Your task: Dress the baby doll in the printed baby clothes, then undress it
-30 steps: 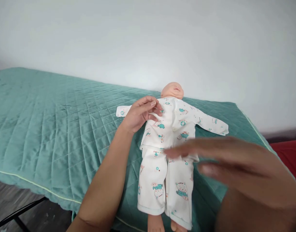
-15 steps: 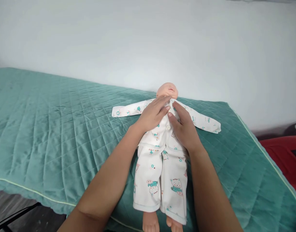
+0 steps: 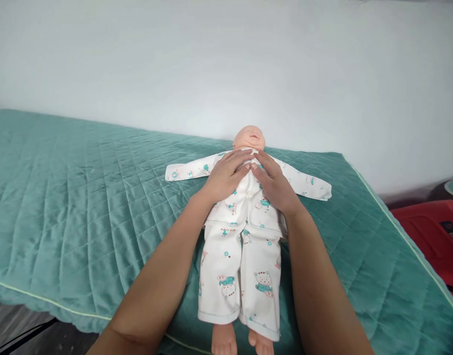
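A baby doll (image 3: 249, 137) lies on its back on a teal quilted bed cover (image 3: 82, 197). It wears a white printed pyjama top (image 3: 248, 197) and matching trousers (image 3: 241, 276); its bare feet stick out at the bottom. My left hand (image 3: 226, 176) rests on the left side of the doll's chest, fingers together and bent toward the collar. My right hand (image 3: 272, 182) lies on the right side of the chest. The fingertips of both hands meet at the top of the shirt front, just under the doll's chin. What the fingertips pinch is hidden.
The bed runs along a plain white wall. A red plastic object (image 3: 429, 236) stands on the floor beyond the bed's right edge. Dark floor shows at the lower left corner below the cover's hem.
My right hand came from close to the camera down onto the doll's chest. My left hand slid from the doll's shoulder to the collar, and both hands crept up toward the neck.
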Tool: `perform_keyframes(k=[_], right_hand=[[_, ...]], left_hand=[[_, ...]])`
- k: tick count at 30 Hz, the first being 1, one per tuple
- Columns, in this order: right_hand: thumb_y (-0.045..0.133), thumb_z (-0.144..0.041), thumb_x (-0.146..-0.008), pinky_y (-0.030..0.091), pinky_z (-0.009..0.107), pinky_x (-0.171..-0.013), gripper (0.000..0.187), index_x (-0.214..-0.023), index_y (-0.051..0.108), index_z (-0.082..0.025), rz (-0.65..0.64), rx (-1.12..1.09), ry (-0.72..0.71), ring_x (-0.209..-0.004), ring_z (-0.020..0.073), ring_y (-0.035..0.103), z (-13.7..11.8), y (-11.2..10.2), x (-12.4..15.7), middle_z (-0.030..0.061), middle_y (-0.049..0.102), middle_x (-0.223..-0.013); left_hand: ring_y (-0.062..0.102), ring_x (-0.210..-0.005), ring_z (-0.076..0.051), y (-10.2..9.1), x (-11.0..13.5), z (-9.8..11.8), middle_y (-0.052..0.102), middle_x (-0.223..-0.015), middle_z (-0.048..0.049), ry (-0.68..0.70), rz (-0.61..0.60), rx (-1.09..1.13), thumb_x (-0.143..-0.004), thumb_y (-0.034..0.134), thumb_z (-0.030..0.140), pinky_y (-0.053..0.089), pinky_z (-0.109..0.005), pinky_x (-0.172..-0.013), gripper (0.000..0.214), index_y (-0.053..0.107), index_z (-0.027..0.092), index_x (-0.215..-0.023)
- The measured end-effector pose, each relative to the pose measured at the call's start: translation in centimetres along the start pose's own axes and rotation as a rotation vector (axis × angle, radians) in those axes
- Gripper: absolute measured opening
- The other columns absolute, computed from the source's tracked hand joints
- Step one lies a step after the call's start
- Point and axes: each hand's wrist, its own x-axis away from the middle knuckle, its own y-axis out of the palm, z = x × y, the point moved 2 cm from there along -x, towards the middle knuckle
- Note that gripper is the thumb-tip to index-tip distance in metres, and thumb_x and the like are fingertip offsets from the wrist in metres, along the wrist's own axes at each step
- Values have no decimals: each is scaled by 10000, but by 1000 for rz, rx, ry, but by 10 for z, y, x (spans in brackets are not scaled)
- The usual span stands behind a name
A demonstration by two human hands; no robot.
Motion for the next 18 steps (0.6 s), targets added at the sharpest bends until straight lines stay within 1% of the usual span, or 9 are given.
perform_keyframes(k=[3, 5, 10, 14, 16, 18], right_hand=[[466, -664, -952, 205, 490, -1275, 622, -1472, 512, -326, -20, -58, 39, -1541, 242, 263, 0, -3, 5, 28, 350, -1635], [490, -654, -946, 212, 488, -1275, 611, -1466, 516, -336, -24, -71, 41, -1544, 240, 256, 0, -4, 8, 21, 334, -1642], [522, -625, -945, 214, 490, -1275, 554, -1417, 560, -339, -12, -98, 12, -1535, 237, 276, 0, -3, 8, 21, 379, -1618], [567, -585, -939, 244, 463, -1269, 490, -1352, 613, -326, 45, -144, -24, -1508, 223, 334, -2, -3, 10, 27, 444, -1576], [590, -546, -938, 256, 461, -1268, 439, -1318, 635, -330, 71, -180, -44, -1494, 213, 360, -2, -4, 13, 20, 475, -1552], [621, -511, -930, 261, 474, -1268, 415, -1308, 641, -341, 72, -216, -63, -1493, 211, 365, -2, -5, 17, 4, 476, -1550]], left_hand=[[505, -1384, -200, 0, 2, 1, 599, -1459, -68, -10, 24, 22, -1000, 471, 301, 340, -406, -1208, 295, 652, 221, -1218], [512, -1375, -199, 0, 4, 1, 600, -1455, -74, -17, 28, 36, -994, 482, 292, 349, -400, -1199, 278, 649, 213, -1201], [509, -1377, -190, 0, 5, 0, 602, -1451, -72, -22, 37, 44, -993, 496, 295, 345, -396, -1202, 265, 642, 217, -1201], [502, -1387, -193, 0, 8, -1, 605, -1445, -84, -9, 50, 61, -1001, 496, 320, 340, -394, -1209, 295, 655, 214, -1226], [492, -1398, -192, -1, 9, -1, 605, -1445, -76, -11, 54, 64, -1003, 493, 320, 335, -400, -1217, 296, 673, 226, -1218], [490, -1401, -186, -2, 11, 0, 603, -1451, -57, -22, 54, 67, -1004, 482, 302, 337, -408, -1220, 288, 690, 248, -1196]])
